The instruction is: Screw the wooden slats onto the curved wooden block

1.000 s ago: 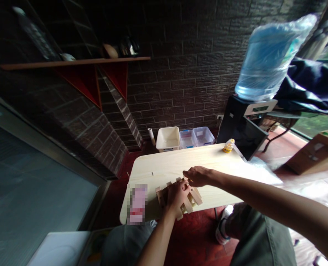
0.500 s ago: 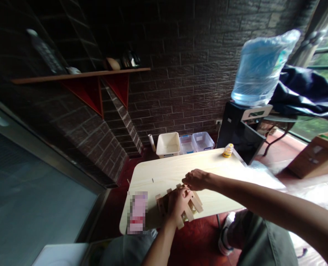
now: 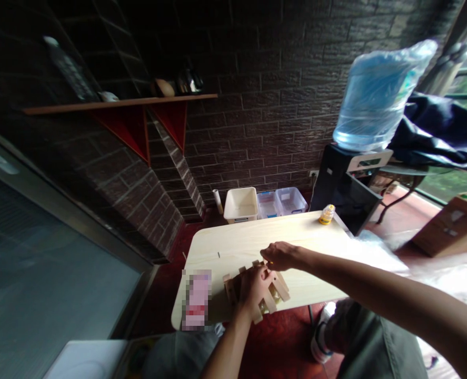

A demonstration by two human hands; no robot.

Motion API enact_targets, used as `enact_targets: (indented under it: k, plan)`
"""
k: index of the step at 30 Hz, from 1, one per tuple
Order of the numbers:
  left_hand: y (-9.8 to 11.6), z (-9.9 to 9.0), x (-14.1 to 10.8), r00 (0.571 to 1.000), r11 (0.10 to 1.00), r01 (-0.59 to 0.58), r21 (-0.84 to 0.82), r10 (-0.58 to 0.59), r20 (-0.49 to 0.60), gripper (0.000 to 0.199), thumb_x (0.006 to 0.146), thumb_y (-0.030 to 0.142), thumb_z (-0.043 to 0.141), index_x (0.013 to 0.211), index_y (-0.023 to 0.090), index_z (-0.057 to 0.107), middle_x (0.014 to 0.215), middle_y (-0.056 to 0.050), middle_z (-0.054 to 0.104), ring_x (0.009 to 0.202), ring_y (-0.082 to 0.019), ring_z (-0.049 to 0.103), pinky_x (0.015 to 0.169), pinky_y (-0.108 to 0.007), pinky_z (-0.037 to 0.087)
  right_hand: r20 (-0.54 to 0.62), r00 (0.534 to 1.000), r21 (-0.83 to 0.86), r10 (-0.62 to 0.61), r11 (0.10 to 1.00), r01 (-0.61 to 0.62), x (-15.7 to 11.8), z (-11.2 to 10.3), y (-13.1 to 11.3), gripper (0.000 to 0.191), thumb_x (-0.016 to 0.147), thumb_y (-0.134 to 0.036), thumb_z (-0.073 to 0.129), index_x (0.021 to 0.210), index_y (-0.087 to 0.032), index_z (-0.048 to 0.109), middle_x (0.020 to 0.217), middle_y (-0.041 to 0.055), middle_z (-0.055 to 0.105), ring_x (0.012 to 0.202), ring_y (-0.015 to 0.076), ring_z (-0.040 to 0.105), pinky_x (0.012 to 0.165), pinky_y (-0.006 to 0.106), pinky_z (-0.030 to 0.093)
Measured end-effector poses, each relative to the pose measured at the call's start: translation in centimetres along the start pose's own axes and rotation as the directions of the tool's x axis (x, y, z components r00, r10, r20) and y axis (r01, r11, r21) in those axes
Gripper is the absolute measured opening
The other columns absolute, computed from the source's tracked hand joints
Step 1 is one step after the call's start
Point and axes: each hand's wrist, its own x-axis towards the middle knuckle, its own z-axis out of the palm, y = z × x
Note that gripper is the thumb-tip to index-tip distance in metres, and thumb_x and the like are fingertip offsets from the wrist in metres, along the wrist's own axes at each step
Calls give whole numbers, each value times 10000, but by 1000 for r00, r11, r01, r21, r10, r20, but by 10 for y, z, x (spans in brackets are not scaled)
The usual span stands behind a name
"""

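Note:
A small slatted wooden crate (image 3: 270, 300) lies near the front edge of the pale table (image 3: 239, 239). My left hand (image 3: 254, 285) is closed over its top, fingers wrapped on the slats and hiding the middle. Something shiny and yellowish shows between the lower slats; I cannot make out what. At the crate's far corner my right hand (image 3: 277, 256) is closed, close to the left fingertips. A small yellow bit shows beneath it, but the thing in its grip is mostly hidden.
On the table are a short dark stick-like piece (image 3: 218, 255), a blurred pink item (image 3: 197, 300) and a yellow-and-clear container (image 3: 327, 215). Bins (image 3: 241, 204) stand behind it. A water dispenser (image 3: 336, 184) is at the right, a wall shelf (image 3: 126, 102) at upper left.
The view has shifted slightly. My right hand has turned a little at the crate's corner, and a yellow bit now shows under it. The left hand keeps its hold.

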Motion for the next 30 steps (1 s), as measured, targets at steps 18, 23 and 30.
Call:
enact_targets:
  k: [18,23,30]
  plan:
    - [1,-2,-1,999,999,-35,-2,35,23,150,872,288,573,803,193,665,675,-2,616,628,-130,537,671,-251,366,53,997,-40,-62,997,64,-9,-18,-5,367,810,-272,568,1156,-150,581,978,135,707,829,257,677,615,308,483]
    - [-4,3,1,1000,1000,-11,-20,11,-4,139,859,316,598,854,210,688,690,-8,630,662,-150,564,697,-269,394,81,996,12,24,1000,-25,0,-18,2,394,788,-356,611,1108,-127,618,932,142,706,747,242,668,561,284,458]
    - [-2,1,2,999,999,40,-36,-40,8,132,839,326,622,872,226,701,695,-11,640,707,-172,587,710,-280,412,33,999,23,41,999,-42,4,-3,9,372,773,-353,612,1059,-117,645,907,146,701,749,240,661,554,274,436]
